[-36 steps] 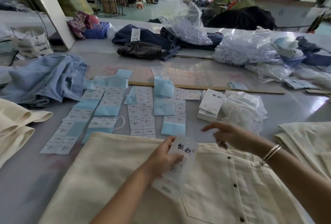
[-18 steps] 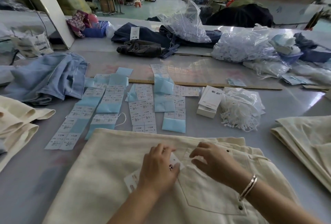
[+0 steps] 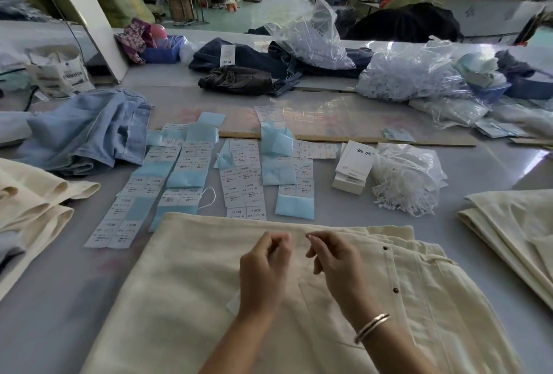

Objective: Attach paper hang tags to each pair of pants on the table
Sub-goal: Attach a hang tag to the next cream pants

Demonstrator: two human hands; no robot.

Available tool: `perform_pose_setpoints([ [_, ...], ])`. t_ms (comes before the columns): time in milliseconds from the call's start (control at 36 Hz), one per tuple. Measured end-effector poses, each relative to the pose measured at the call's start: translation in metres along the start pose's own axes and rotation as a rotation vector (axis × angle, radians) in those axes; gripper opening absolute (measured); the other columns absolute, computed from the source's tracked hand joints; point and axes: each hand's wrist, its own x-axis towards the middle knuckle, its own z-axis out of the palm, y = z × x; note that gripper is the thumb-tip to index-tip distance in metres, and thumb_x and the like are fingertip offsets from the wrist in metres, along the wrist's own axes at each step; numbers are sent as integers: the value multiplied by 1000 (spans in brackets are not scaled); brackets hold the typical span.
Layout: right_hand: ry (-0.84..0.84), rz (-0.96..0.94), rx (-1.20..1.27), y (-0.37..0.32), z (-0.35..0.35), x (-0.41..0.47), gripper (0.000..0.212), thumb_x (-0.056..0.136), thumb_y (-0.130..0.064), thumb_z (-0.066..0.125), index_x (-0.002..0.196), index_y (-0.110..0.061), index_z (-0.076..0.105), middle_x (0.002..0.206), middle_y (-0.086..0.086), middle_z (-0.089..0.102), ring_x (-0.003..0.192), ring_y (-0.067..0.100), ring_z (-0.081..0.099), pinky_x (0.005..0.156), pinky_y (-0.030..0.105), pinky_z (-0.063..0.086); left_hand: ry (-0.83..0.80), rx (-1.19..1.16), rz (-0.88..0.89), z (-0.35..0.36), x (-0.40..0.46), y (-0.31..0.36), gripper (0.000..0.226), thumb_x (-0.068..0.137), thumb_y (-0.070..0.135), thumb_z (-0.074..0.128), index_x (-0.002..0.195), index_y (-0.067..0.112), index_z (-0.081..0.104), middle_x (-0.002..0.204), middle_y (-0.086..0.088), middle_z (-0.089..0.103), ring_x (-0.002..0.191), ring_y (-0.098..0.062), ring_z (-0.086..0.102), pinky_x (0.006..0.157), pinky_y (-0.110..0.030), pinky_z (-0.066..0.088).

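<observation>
Both hands hover over the cream pants (image 3: 191, 284) spread on the grey worktop (image 3: 59, 299): the left hand (image 3: 263, 272) has fingers curled in with fingertips pinched, the right hand (image 3: 332, 257) pinches finger to thumb, yet whatever thread they pinch is too fine to make out. A hang tag (image 3: 233, 303) lies on the pants, only 1 pale corner peeking from under the left wrist. The tag stack (image 3: 353, 164) sits beyond, beside a bag of white strings (image 3: 407, 179).

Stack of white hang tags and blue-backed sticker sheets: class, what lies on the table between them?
In the head view, only bare grey table separates the stack of white hang tags from the nearest sticker sheets.
</observation>
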Motion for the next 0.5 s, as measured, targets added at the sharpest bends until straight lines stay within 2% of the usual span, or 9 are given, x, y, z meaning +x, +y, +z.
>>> perform_pose_setpoints([
  [83, 26, -9, 181, -2, 14, -7, 19, 89, -2, 60, 83, -18, 68, 65, -2, 65, 50, 6, 51, 51, 19, 44, 28, -115, -46, 3, 1, 5, 26, 82, 51, 50, 76, 28, 62, 69, 13, 66, 61, -5, 59, 57, -14, 43],
  [167, 8, 54, 289, 0, 22, -14, 13, 87, -3, 63, 82, -11, 72, 68, 7, 67, 56, 10, 55, 56, 22, 44, 20, -157, -47, 5, -2, 6, 33, 79, 56, 48, 78, 26, 63, 66, 12, 65, 58, -3, 58, 57, -15, 44],
  [250, 15, 111, 383, 0, 23, -17, 8, 86, -6, 64, 82, -6, 71, 74, 16, 70, 65, 17, 59, 63, 30, 46, -88, -176, -34, 7, -7, 4, 24, 83, 48, 57, 86, 26, 66, 75, 12, 69, 68, -3, 65, 63, -18, 50],
  [361, 42, 129, 462, -1, 17, -16, 11, 86, -4, 63, 78, -8, 68, 70, 10, 67, 64, 17, 58, 61, 27, 47, -266, -178, -17, 7, -11, 3, 33, 85, 55, 50, 99, 30, 66, 92, 14, 72, 88, -5, 68, 79, -26, 53],
  [444, 36, 138, 475, 1, 17, -17, 15, 87, -2, 60, 79, -11, 69, 68, 8, 63, 60, 15, 53, 54, 23, 44, -263, -192, -2, 2, -10, 1, 32, 92, 43, 46, 101, 25, 70, 108, 16, 70, 107, -3, 64, 91, -24, 50],
  [500, 18, 153, 472, 3, 18, -17, 23, 86, 2, 60, 77, -17, 71, 67, 5, 64, 58, 11, 54, 50, 20, 44, -250, -119, 40, 0, -9, -3, 25, 93, 30, 50, 98, 21, 72, 115, 18, 67, 111, 2, 60, 93, -21, 49],
])
